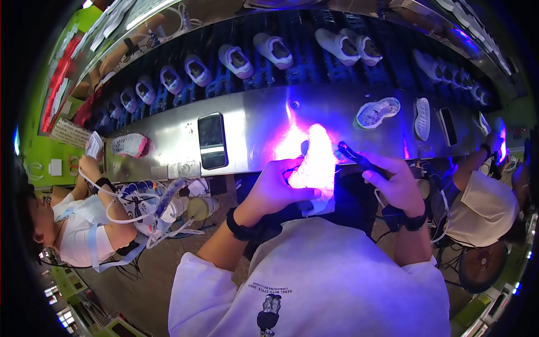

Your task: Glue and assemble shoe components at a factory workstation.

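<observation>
Fingers of our left hand (275, 188) are pinching the lower left side of a glowing, sole-shaped piece (314, 163), with the thumb lying across its face. Our right hand (396, 182) is curling its fingers round a slim black torch (359, 157), and we are seeing nothing else in that grip.

The piece is sitting near the centre of the frame, overlapping the near edge of the steel bench (247, 118) in our view. Its long axis is running roughly up and down the picture. From our right fingers it is lying to the left, and the torch's tip is pointing toward its right edge, just beside it. Our left hand is the nearer one, touching it directly. Glare is washing out its surface, so we are making out no label there.

As for writing, dark lettering is running upside down across our pale shirt (348, 275), above a printed figure. A carton (73, 132) at the left of the frame is bearing printed lines too.
</observation>
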{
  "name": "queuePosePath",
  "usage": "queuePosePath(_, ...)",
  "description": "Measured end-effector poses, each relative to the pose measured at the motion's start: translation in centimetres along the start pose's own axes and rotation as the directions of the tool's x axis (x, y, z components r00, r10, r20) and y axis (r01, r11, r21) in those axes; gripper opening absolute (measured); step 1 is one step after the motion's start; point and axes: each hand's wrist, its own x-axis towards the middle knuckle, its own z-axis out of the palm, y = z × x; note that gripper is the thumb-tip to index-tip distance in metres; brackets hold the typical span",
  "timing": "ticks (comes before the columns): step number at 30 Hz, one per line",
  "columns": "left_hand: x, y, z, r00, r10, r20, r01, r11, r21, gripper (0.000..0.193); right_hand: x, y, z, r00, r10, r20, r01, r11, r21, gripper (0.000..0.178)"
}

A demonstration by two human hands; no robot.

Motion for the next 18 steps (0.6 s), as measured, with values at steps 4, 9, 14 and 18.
queuePosePath(4, 0.8, -0.2, 0.6, 1.0, -0.002, -0.013, 0.002, 0.999, 0.037, 0.046, -0.1, 1.0, 0.3, 0.999, -0.041, -0.034, 0.04, 0.998, -0.045, 0.047)
queuePosePath(9, 1.2, 0.7, 1.8, 0.988, -0.139, -0.069, 0.137, 0.99, -0.027, 0.038, -1.9, 2.7, 0.9, 0.997, 0.027, -0.068, -0.029, 0.999, -0.027, 0.042)
queuePosePath(14, 1.9, -0.5, 3.2, 0.961, -0.235, -0.144, 0.222, 0.97, -0.101, 0.032, -3.3, 3.6, -0.3, 0.998, -0.008, -0.067, 0.002, 0.996, -0.09, 0.043)
queuePosePath(18, 2.1, -1.4, 3.4, 0.975, -0.147, -0.168, 0.164, 0.982, 0.091, 0.033, -1.5, 3.1, -0.5, 0.99, 0.041, -0.134, -0.046, 0.998, -0.038, 0.043)
